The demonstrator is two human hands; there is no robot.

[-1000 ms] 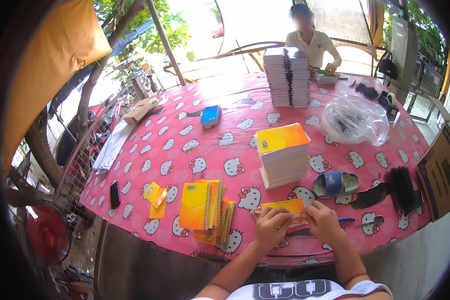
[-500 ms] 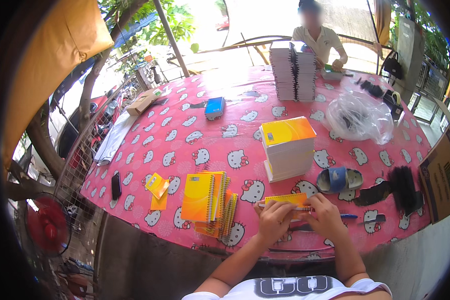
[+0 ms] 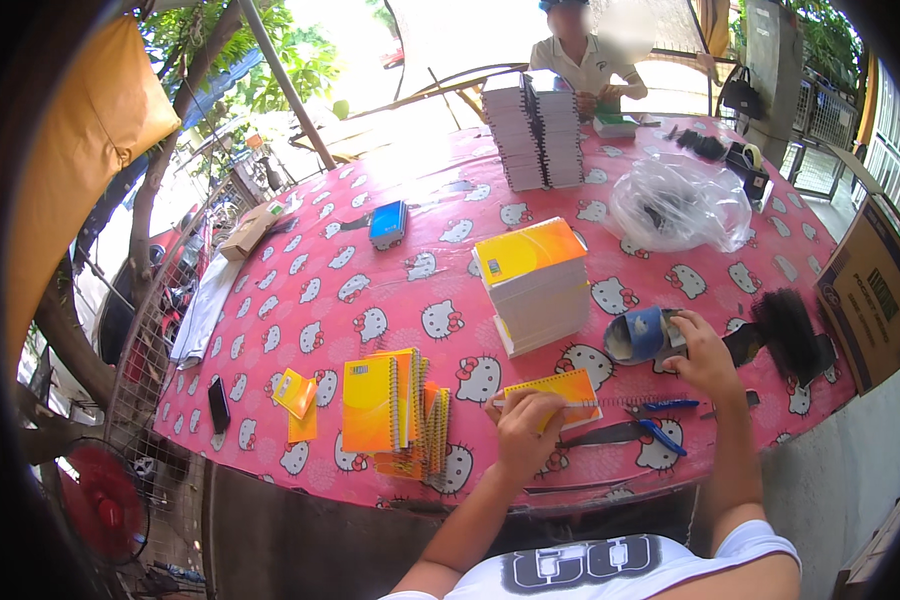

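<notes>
Left side of the table (image 3: 270,450): black phone (image 3: 219,405) near its left edge. Next, toward the near edge, a stack of spiral-bound notebooks (image 3: 370,405) with yellow-orange covers, wires along their right sides.

Left hand (image 3: 525,430): thumb and fingers clamped on the near-left part of a small orange notebook (image 3: 562,386), which lies close to the near edge, right of the stack. Row of fine marks along its far side; holes or wire, too small to tell. Thin wire coil (image 3: 625,402) runs out past its right side.

Handling estimate, notebook: light, bendable cover, firmer as a block; sheets may slide out of line if unbound. Best hold: flat pinch, thumb above and fingers below, at the end away from the coil. Coil: very light, springy, easily stretched or kinked; take it close to the cover, not by its free tip.

Right of the notebook: blue-handled pliers (image 3: 662,437), handles apart. Beyond them, toward the table's right edge, a blue slipper (image 3: 634,338). Right hand (image 3: 708,355) is at its right end, fingers curved over; cannot tell whether they grip. Slipper estimate: light, soft, grippy, not fragile; hold by strap or sole rim.
</notes>
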